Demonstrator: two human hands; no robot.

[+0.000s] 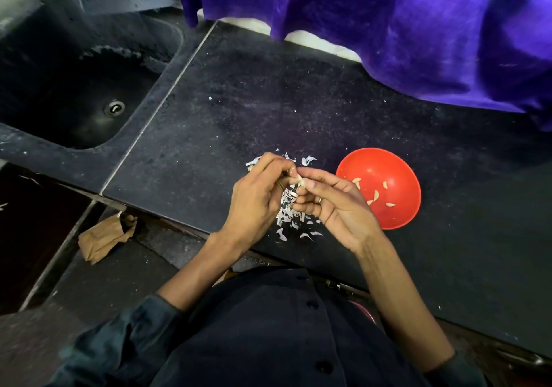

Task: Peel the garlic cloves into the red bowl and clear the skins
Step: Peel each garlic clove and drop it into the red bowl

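Peeling a garlic clove (299, 179) at frame centre, pinched between left hand (259, 195) and right hand (331, 204).
Both sets of fingertips clamped on it, above the papery skins (291, 211) heaped on black countertop (239, 111). Likely small, light, firm, slick once bare; best gripped at the ends. Red bowl (400, 213) just right, few peeled cloves (375, 196) inside. Sink (89, 87) upper left, purple cloth (388, 22) along top, nothing blocking.

I see a dark speckled worktop (239, 102); a red bowl (397, 213) sits lower right of centre, skins (291, 217) scattered just left.
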